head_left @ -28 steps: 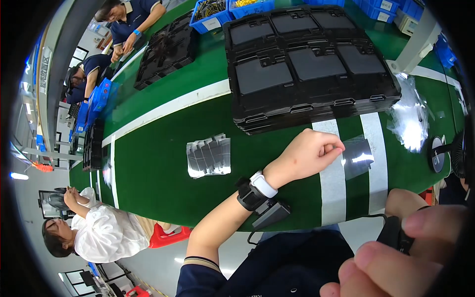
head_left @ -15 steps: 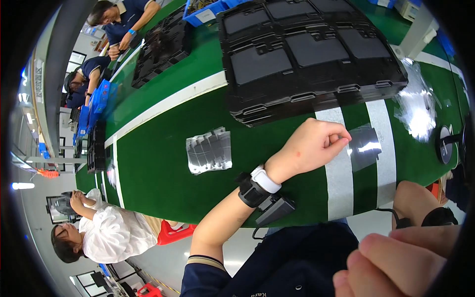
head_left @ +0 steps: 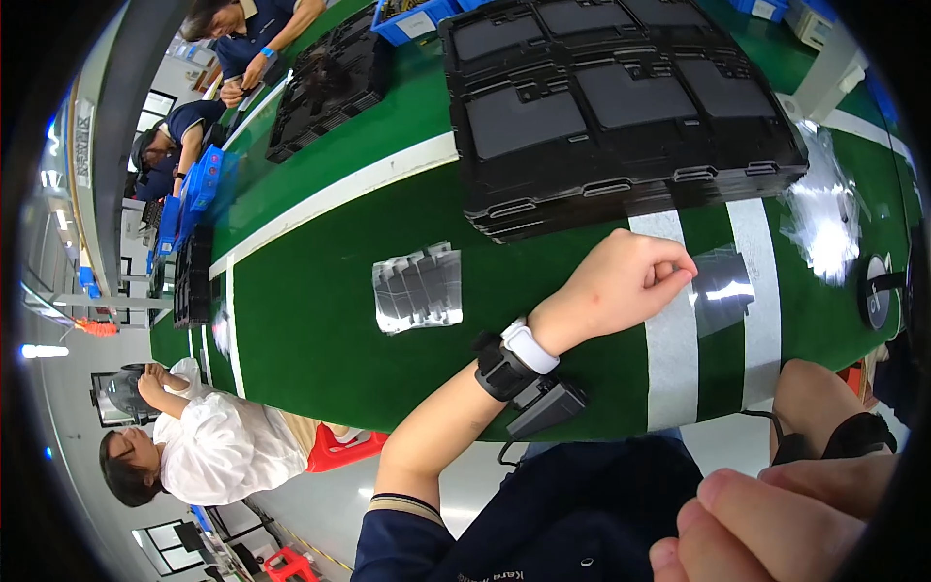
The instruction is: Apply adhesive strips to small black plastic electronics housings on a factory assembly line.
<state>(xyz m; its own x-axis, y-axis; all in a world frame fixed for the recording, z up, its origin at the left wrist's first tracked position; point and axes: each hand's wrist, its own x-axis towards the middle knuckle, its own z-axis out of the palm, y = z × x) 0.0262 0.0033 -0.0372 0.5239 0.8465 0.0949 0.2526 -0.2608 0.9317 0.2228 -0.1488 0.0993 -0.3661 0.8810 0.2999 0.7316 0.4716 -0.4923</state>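
My left hand (head_left: 621, 281) is over the green table, its thumb and forefinger pinching the edge of a clear plastic film sheet (head_left: 725, 291). The film extends to the right of the fingers, across the gap between two white strips, and catches glare. My right hand (head_left: 766, 529) is close up at the lower right, its fingers curled together. What those fingers hold, if anything, is hidden. Left of my left hand, a shiny, partly see-through stack of film pieces (head_left: 419, 289) lies on the table.
Stacked black trays (head_left: 635, 145) with grey panels stand beyond my left hand. A glossy pile of clear film (head_left: 822, 209) lies at the right, near a round dark stand (head_left: 876, 291). Co-workers are at the left, one in a white top (head_left: 233, 446). Blue bins (head_left: 407, 21) stand farther back.
The view has shifted slightly, so the trays and film stack appear a little farther right. My left hand keeps its pinch on the film; my right hand's fingers remain curled.
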